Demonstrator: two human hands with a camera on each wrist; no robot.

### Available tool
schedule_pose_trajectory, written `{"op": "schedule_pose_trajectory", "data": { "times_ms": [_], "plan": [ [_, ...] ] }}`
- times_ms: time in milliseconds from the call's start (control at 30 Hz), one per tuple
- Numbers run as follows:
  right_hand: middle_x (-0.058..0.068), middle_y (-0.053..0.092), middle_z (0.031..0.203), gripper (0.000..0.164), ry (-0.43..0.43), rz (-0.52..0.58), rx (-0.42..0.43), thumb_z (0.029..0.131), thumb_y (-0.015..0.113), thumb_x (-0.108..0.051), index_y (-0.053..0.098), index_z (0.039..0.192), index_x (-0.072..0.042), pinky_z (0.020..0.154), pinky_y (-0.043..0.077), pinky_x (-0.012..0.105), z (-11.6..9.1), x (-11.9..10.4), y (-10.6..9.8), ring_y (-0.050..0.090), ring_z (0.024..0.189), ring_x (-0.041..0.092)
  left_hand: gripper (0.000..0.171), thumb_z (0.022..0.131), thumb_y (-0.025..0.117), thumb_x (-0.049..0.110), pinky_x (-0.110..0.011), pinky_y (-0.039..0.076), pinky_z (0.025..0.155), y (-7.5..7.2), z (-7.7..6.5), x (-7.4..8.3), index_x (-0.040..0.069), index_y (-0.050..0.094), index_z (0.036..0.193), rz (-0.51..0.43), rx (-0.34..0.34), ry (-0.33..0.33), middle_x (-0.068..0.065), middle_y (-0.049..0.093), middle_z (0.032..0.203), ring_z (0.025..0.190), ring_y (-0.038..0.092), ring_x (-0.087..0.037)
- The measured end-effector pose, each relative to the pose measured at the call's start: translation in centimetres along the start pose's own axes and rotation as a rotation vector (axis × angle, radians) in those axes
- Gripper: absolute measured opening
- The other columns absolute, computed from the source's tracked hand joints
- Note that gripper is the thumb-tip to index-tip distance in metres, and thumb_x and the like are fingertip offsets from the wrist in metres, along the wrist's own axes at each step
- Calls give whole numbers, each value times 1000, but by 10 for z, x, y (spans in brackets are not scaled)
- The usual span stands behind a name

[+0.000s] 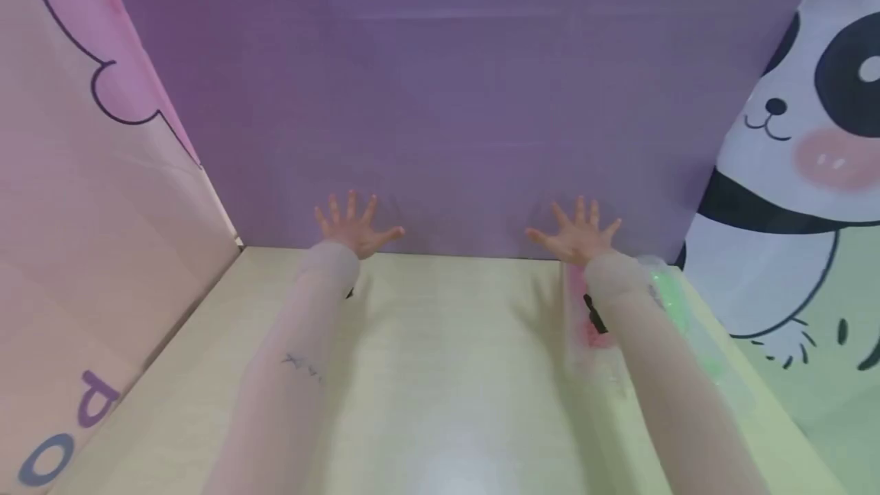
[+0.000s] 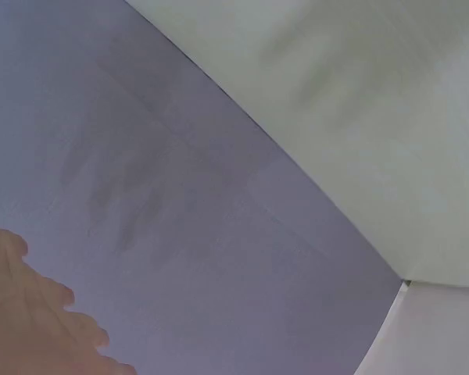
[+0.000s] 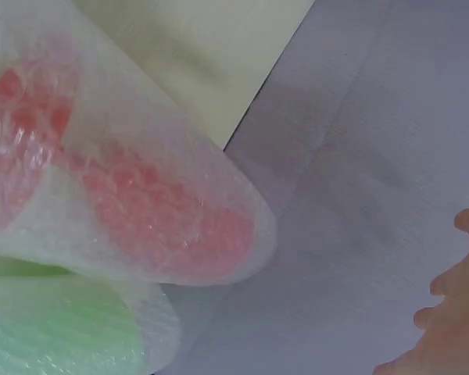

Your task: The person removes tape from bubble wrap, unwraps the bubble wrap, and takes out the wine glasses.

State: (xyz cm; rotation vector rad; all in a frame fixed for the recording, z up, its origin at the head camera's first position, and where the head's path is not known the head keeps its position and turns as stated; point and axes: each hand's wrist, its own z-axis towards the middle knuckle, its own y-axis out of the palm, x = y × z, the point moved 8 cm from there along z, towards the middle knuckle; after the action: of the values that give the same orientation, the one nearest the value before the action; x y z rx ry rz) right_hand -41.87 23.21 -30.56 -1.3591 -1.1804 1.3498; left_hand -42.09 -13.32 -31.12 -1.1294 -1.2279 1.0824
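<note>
In the head view both arms reach forward over a pale table (image 1: 447, 373). My left hand (image 1: 354, 229) is held with fingers spread and nothing in it, in front of the purple backdrop (image 1: 454, 113). To its right, my right hand (image 1: 577, 235) is spread in the same way and also holds nothing. Beneath the right wrist lies a bubble-wrapped red item (image 3: 164, 219), partly hidden by the forearm in the head view. Beside it is a bubble-wrapped green item (image 3: 55, 324). What is inside either wrap cannot be made out.
On the left stands a pink printed panel (image 1: 103, 197) with letters and a cartoon shape. A panel with a printed panda (image 1: 770, 266) rises along the right side. The purple backdrop meets the table's far edge.
</note>
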Motion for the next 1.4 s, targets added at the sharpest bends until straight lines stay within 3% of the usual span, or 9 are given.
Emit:
{"op": "schedule_pose_trajectory", "data": {
  "times_ms": [200,467,667,833,1133,1400],
  "plan": [
    [28,-6,150,94,-56,-17,71,80,28,-76,12,148,-14,97,-7,75,-5,2,-12,-10,136,47,83,86,30,69,-65,-7,107,-7,-6,1,20,7,149,30,37,47,-20,-1,153,137,-6,-47],
    [29,25,144,82,-149,-58,215,87,34,-65,31,140,-1,103,13,68,-34,-14,-24,19,131,47,75,89,39,60,-58,0,112,-26,-29,5,17,20,147,-71,177,121,-18,14,152,139,8,-41],
    [27,47,127,58,-245,-18,332,94,42,-43,49,124,6,97,35,60,-71,-19,-23,39,119,44,58,92,48,42,-53,26,109,-38,-60,19,6,39,137,-100,334,199,-16,39,141,130,33,-36],
    [24,54,114,39,-350,68,445,91,51,-26,58,111,8,94,40,53,-101,-10,-17,47,110,40,52,90,50,37,-50,44,95,-37,-84,32,2,50,128,-130,413,250,-16,51,130,118,48,-35],
    [23,58,109,31,-381,120,516,87,53,-18,61,102,8,82,47,50,-131,0,1,56,94,38,42,89,54,31,-48,51,83,-12,-116,37,4,57,121,-231,425,289,-14,58,119,109,55,-33],
    [25,60,106,34,-303,195,406,91,50,-20,60,109,7,83,46,53,-130,16,24,57,95,41,40,88,56,31,-46,47,92,23,-128,37,7,58,120,-391,278,267,-11,58,124,113,54,-31]
  ]
}}
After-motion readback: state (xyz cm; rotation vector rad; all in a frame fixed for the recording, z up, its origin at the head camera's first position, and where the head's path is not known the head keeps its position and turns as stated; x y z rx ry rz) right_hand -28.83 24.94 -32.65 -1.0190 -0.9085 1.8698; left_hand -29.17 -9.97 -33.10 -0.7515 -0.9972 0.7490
